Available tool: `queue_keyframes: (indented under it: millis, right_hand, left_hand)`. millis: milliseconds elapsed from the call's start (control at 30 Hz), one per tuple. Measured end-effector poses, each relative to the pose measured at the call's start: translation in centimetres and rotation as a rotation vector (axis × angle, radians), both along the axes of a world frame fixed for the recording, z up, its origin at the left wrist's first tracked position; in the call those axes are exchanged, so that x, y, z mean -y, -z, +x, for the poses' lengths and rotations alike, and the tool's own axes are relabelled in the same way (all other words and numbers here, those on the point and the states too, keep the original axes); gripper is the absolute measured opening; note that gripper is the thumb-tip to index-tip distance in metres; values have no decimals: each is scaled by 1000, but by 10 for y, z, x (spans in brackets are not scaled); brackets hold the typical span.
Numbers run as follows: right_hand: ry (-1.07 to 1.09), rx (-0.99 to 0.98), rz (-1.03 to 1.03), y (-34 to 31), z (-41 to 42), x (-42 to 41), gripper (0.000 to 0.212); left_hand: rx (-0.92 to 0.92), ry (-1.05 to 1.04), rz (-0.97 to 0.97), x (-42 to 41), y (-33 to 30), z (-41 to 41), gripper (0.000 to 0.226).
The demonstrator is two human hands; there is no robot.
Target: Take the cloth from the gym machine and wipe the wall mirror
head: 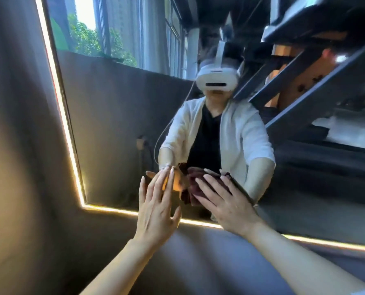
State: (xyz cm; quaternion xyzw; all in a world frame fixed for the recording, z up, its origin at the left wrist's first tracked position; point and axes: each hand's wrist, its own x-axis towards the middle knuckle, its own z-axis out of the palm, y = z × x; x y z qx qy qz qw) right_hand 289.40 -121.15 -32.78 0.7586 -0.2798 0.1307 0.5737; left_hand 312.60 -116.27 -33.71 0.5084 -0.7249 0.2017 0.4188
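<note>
With the right hand (226,201) flat and fingers straight, it only presses the dark red cloth (195,186) against the wall mirror (122,116); nothing is curled round the cloth. So the cloth sits low on the glass, near the bottom left corner, held by palm pressure alone.

Risks as I read them:
- Ease off the pressure mid-stroke and the cloth likely slides or drops; part of it already hangs loose below the fingers.
- The cloth looks bunched, so contact is uneven and streaks are probable.
- The left hand (156,207) is open too, fingers straight, fingertips at or on the glass just beside the cloth, holding nothing. Bare skin there would leave prints on wiped area.
- The lit strip (200,222) edges the mirror just below; a low stroke could snag the cloth on it.
</note>
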Motion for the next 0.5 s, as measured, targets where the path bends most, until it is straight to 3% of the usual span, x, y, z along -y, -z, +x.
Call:
queue_keyframes:
  millis: [67, 133, 300, 367, 433, 500]
  right_hand:
    - [54, -126, 33, 15, -29, -9, 50]
    - [16, -78, 21, -6, -47, -9, 44]
    - [-72, 651, -199, -118, -47, -3, 47]
    - [-95, 824, -226, -128, -31, -2, 45]
    - [-122, 785, -236, -105, -14, 2, 44]
    - [-129, 601, -209, -59, -7, 6, 44]
  left_hand:
    - [-17, 17, 101, -11, 20, -17, 116]
    - [-65, 36, 172, -17, 28, -32, 119]
    - [-227, 37, 256, -21, 30, -54, 120]
    - [-276, 47, 261, -22, 35, -55, 118]
    - [-335, 50, 261, -23, 41, -53, 115]
    - [-407, 20, 265, -25, 47, -48, 111]
